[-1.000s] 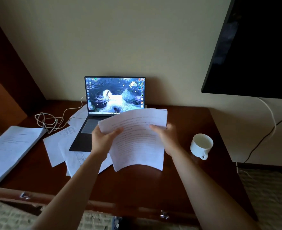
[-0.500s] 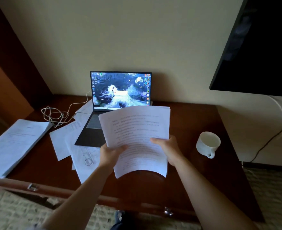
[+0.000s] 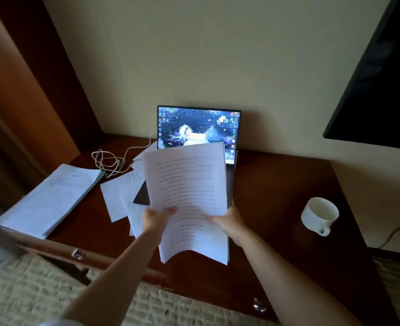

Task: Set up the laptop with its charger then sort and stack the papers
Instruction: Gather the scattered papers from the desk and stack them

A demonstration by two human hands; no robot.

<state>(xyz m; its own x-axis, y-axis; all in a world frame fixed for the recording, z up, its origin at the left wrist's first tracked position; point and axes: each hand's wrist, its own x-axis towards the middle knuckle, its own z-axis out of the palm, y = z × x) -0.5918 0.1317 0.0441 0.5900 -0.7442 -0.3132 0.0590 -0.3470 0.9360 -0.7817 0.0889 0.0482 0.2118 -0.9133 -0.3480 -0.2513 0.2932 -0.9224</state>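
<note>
We take the laptop point(image 3: 197, 130) as our landmark: it stands open at the back of the worktop point(image 3: 276, 184) with its screen lit, and a white charger cable point(image 3: 109, 161) runs from its left edge to a loose coil just left of it. So the setup half looks done to us, though we cannot see the plug end.

Well left of the laptop lies the thick paper stack point(image 3: 50, 198), squared up at the worktop's left end. In front of the laptop we hold a sheaf of printed sheets point(image 3: 189, 198) in the air, its top covering the keyboard. A few loose sheets point(image 3: 121, 198) lie fanned against the laptop's front-left corner; these, we judge, are left to sort. A white mug point(image 3: 320, 215) sits well right.

Our left hand point(image 3: 157, 220) and right hand point(image 3: 229, 222) both grip the sheaf, fingers behind, thumbs on its face.
</note>
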